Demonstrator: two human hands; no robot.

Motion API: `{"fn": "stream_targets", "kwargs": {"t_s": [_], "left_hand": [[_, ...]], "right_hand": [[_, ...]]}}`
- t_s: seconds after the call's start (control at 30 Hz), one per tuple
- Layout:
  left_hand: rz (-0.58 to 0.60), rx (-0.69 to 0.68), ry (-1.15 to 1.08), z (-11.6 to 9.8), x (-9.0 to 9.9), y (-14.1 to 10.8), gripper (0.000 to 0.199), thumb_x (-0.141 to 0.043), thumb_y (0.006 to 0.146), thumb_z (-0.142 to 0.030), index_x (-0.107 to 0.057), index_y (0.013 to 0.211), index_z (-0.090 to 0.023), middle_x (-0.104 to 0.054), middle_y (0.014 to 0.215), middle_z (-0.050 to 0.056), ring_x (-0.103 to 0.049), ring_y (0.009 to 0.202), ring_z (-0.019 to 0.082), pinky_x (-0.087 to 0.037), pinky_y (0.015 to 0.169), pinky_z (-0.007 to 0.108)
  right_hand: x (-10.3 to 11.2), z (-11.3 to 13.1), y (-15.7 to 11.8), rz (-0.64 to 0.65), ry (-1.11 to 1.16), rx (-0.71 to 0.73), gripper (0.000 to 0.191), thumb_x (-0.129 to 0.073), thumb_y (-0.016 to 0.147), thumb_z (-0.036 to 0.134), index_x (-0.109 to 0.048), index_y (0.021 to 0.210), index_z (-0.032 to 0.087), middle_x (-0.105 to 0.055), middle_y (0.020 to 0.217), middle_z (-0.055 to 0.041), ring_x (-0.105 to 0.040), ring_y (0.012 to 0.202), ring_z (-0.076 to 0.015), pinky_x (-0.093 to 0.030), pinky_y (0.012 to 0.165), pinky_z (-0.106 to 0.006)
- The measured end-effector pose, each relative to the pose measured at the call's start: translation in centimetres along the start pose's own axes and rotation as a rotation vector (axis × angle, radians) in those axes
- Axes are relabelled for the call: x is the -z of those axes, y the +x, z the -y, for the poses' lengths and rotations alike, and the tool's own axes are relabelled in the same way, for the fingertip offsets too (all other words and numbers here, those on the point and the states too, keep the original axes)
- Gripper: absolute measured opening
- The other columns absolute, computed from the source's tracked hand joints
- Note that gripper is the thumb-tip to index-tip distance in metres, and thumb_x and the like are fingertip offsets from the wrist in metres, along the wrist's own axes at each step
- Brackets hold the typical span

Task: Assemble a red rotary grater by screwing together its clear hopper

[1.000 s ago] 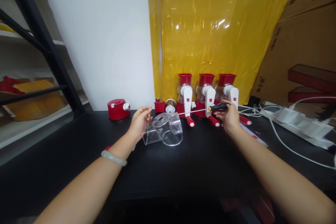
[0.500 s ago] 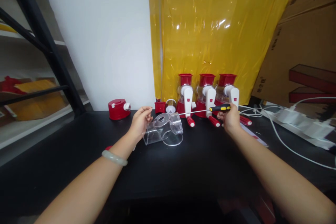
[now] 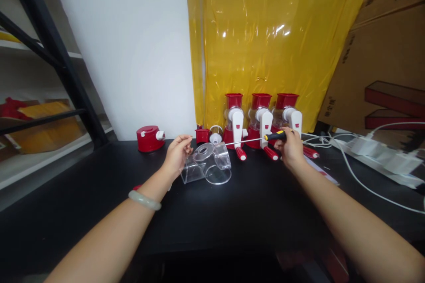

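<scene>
My right hand (image 3: 289,148) is closed around the rear of a screwdriver (image 3: 272,136) with a black and yellow handle. Its long metal shaft points left, and the tip end appears close to the top of a clear plastic grater housing (image 3: 199,170). The housing lies on the black table, its round ring facing me. Just left of it is my left hand (image 3: 177,154), thumb and fingertips pinched together; whatever they hold is too small to make out. Behind the housing are a small red part (image 3: 202,135) and a drum with a gold-coloured grating surface (image 3: 216,134).
Assembled red-and-white rotary graters (image 3: 237,124) stand in a row at the back. A red base (image 3: 149,139) sits at the back left. Right of my arm are a white power strip (image 3: 375,159) and cables. A small red piece (image 3: 137,187) shows behind my left wrist.
My right fingers have shifted on the screwdriver handle, now covering more of its rear end. The screwdriver has moved very slightly left. My left hand and the clear housing look unmoved.
</scene>
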State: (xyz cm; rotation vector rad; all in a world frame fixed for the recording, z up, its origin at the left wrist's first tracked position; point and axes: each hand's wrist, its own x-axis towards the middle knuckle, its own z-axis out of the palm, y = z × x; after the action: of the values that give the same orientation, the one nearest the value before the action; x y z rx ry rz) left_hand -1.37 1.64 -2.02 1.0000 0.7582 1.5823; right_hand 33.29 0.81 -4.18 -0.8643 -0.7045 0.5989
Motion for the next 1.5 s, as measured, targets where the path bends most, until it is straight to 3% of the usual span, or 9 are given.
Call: {"fn": "stream_targets", "kwargs": {"t_s": [0.1,0.2,0.3,0.47,0.7,0.87,1.03,1.23,1.5], "left_hand": [[-0.002,-0.005,0.005,-0.03,-0.04,0.00,0.032,-0.086,0.056,-0.023,-0.064,0.078,-0.016,-0.050,0.052,-0.008,-0.042,0.045,0.005,-0.046,0.058,0.021],[-0.009,-0.002,0.008,-0.07,-0.07,-0.02,0.032,-0.086,0.055,-0.023,-0.064,0.077,-0.016,-0.050,0.052,-0.008,-0.041,0.045,0.005,-0.046,0.058,0.021],[-0.012,-0.001,0.008,-0.08,-0.07,-0.04,0.032,-0.086,0.055,-0.024,-0.064,0.077,-0.017,-0.050,0.051,-0.008,-0.042,0.045,0.006,-0.046,0.057,0.021],[0.001,-0.006,0.014,0.04,0.04,-0.02,0.031,-0.086,0.057,-0.025,-0.064,0.078,-0.017,-0.049,0.052,-0.009,-0.042,0.045,0.005,-0.046,0.058,0.021],[0.005,-0.005,0.006,0.07,0.12,0.04,0.030,-0.085,0.057,-0.023,-0.064,0.077,-0.017,-0.049,0.052,-0.008,-0.042,0.046,0.006,-0.046,0.057,0.021],[0.003,0.002,-0.002,0.00,0.07,-0.04,0.029,-0.085,0.057,-0.022,-0.065,0.077,-0.017,-0.050,0.051,-0.008,-0.042,0.046,0.006,-0.047,0.058,0.021],[0.003,0.003,0.006,0.00,0.06,-0.02,0.028,-0.085,0.058,-0.022,-0.065,0.077,-0.017,-0.050,0.052,-0.008,-0.042,0.046,0.006,-0.047,0.058,0.021],[0.001,0.004,0.001,-0.02,0.07,-0.02,0.031,-0.086,0.056,-0.023,-0.064,0.077,-0.017,-0.050,0.051,-0.008,-0.042,0.046,0.006,-0.046,0.057,0.021],[-0.018,0.011,0.006,-0.02,-0.06,-0.01,0.037,-0.089,0.050,-0.026,-0.064,0.077,-0.017,-0.051,0.050,-0.009,-0.041,0.046,0.005,-0.046,0.058,0.021]], "right_hand": [[0.05,-0.14,0.03,0.005,-0.021,0.024,0.037,-0.067,0.080,0.055,-0.054,0.094,0.023,-0.044,0.046,0.0112,-0.045,0.034,-0.0098,-0.039,0.036,-0.019],[0.21,-0.09,0.06,0.000,-0.020,-0.029,0.036,-0.055,0.085,0.057,-0.055,0.095,0.023,-0.055,0.052,0.0062,-0.052,0.037,-0.0117,-0.041,0.036,-0.020],[0.32,0.12,-0.01,0.036,0.020,-0.071,0.032,-0.047,0.086,0.050,-0.056,0.097,0.022,-0.064,0.063,0.0022,-0.059,0.041,-0.0137,-0.043,0.037,-0.021],[0.35,0.24,-0.01,0.044,0.044,-0.073,0.027,-0.047,0.083,0.040,-0.059,0.099,0.023,-0.065,0.065,0.0028,-0.066,0.049,-0.0151,-0.043,0.039,-0.020],[0.04,0.24,0.21,-0.018,0.003,-0.055,0.032,-0.062,0.081,0.043,-0.052,0.106,0.026,-0.062,0.066,0.0072,-0.057,0.038,-0.0110,-0.041,0.035,-0.019],[-0.02,0.16,0.22,-0.051,-0.039,-0.019,0.039,-0.070,0.079,0.055,-0.054,0.096,0.024,-0.053,0.054,0.0098,-0.049,0.035,-0.0090,-0.039,0.035,-0.018],[0.35,-0.32,0.38,-0.001,-0.045,0.030,0.048,-0.060,0.082,0.069,-0.055,0.086,0.022,-0.041,0.045,0.0103,-0.042,0.032,-0.0092,-0.034,0.033,-0.019],[0.30,0.04,0.13,0.019,0.006,-0.088,0.033,-0.044,0.089,0.052,-0.058,0.096,0.023,-0.062,0.058,0.0024,-0.058,0.040,-0.0140,-0.043,0.037,-0.021],[0.15,0.16,0.14,-0.003,0.001,-0.030,0.027,-0.057,0.086,0.045,-0.058,0.099,0.021,-0.055,0.052,0.0062,-0.052,0.036,-0.0117,-0.042,0.036,-0.020]]}}
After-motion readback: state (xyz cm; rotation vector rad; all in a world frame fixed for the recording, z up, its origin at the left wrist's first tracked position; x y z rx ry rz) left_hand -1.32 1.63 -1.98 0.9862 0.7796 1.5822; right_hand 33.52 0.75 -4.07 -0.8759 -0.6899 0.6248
